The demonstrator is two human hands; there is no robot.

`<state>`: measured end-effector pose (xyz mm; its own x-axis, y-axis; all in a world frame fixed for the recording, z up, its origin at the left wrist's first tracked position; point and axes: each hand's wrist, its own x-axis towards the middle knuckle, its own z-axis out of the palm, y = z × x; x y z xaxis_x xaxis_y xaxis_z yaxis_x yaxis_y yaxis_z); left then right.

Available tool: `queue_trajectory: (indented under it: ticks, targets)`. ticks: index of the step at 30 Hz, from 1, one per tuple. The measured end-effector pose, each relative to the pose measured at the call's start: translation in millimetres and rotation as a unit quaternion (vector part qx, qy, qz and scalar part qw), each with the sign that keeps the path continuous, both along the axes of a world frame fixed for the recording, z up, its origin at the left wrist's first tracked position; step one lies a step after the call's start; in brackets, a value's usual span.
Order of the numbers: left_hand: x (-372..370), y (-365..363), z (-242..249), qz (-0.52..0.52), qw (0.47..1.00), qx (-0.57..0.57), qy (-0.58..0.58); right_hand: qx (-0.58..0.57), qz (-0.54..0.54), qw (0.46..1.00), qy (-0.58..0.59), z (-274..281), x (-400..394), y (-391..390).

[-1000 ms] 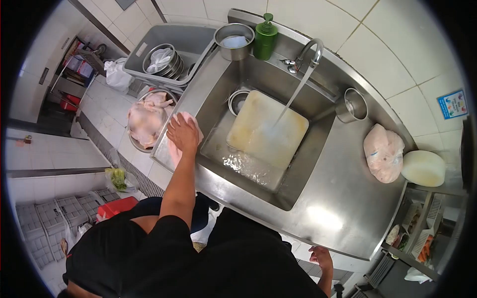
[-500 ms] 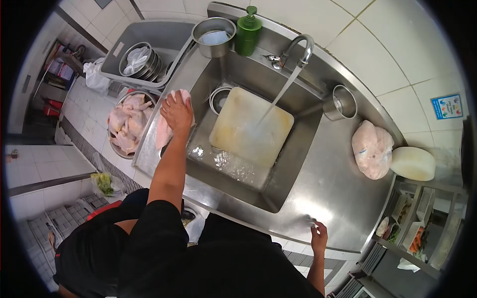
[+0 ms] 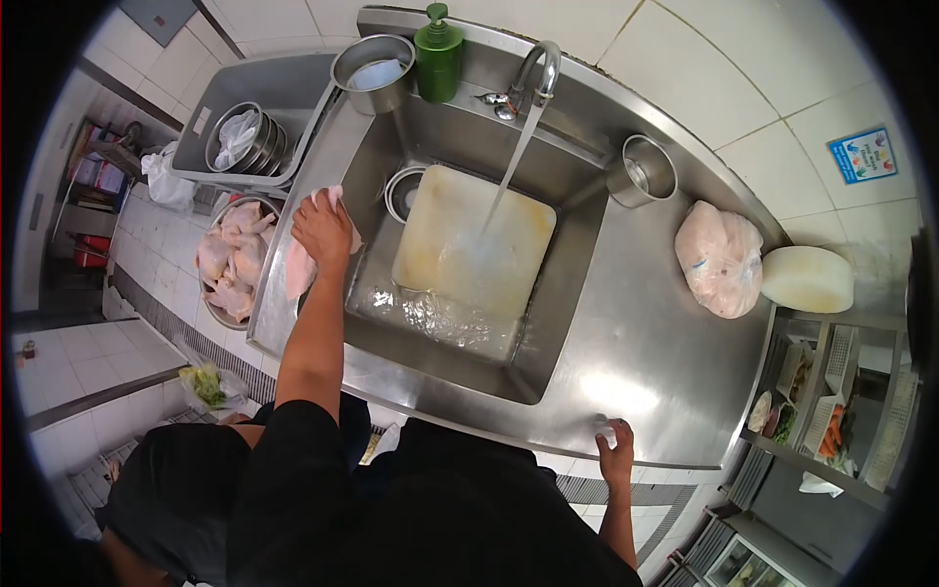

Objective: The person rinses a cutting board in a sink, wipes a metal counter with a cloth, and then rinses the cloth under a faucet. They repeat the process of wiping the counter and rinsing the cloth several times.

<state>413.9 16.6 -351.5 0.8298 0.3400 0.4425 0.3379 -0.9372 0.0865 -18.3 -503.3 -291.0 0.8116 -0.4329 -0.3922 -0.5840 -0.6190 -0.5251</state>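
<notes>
My left hand is closed over a pink cloth, pressing it to the steel rim left of the sink. Part of the cloth shows below and above the fingers. My right hand rests at the counter's front edge, its fingers bent and apart; a blurry patch by the fingertips looks like a reflection. Inside the sink, water runs from the tap onto a whitish, yellow-stained cutting board. A round metal container lies beside the board, partly hidden by it.
Left of the counter stand a bowl of raw chicken and a grey tub of metal bowls. A metal pot and green pump bottle line the back. A steel pot, bagged meat and white round block sit right.
The view has shifted, so the sink and counter appear further left and slightly higher. My left hand stays on the cloth at the rim; my right hand stays at the front edge.
</notes>
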Motion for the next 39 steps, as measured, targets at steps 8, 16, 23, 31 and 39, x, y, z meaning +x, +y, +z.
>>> queue_trajectory:
  ticks: [8, 16, 23, 31, 39]
  targets:
    - [3.3, 3.5, -4.6, 0.006, 1.000, 0.014, 0.007, -0.047, 0.082, 0.980, 0.176, 21.0, 13.3, 22.1]
    - [2.7, 3.1, -4.8, 0.012, 1.000, 0.015, 0.021, -0.024, 0.076, 0.976, 0.202, 29.4, 19.8, 20.0]
    - [5.5, 12.3, -10.7, -0.013, 0.999, 0.022, 0.027, -0.022, 0.075, 0.974, 0.211, 30.1, 19.1, 17.0]
    - [25.5, -72.4, -0.7, -0.253, 0.919, -0.301, 0.000, -0.013, 0.065, 0.980, 0.186, 20.5, 11.2, 14.3]
    - [134.5, -198.1, 9.0, -0.385, 0.842, -0.303, 0.227, 0.010, 0.056, 0.981, 0.184, 26.8, 12.9, 15.0]
